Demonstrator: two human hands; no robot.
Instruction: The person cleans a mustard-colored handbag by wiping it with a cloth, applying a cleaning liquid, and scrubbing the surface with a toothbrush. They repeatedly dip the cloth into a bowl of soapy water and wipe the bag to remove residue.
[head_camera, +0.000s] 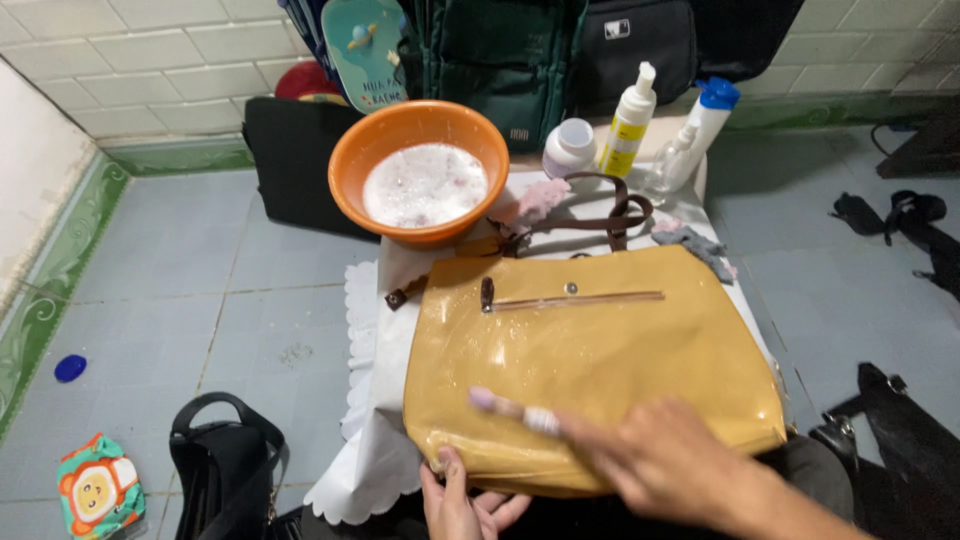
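A glossy mustard-yellow handbag with brown straps (590, 350) lies flat on a white scalloped cloth (365, 440). The right hand (665, 455) grips a small pale-handled brush (510, 408) against its front; the left hand (462, 500) clasps the bag's near edge. Beyond stands an orange plastic bowl of foamy water (420, 165).
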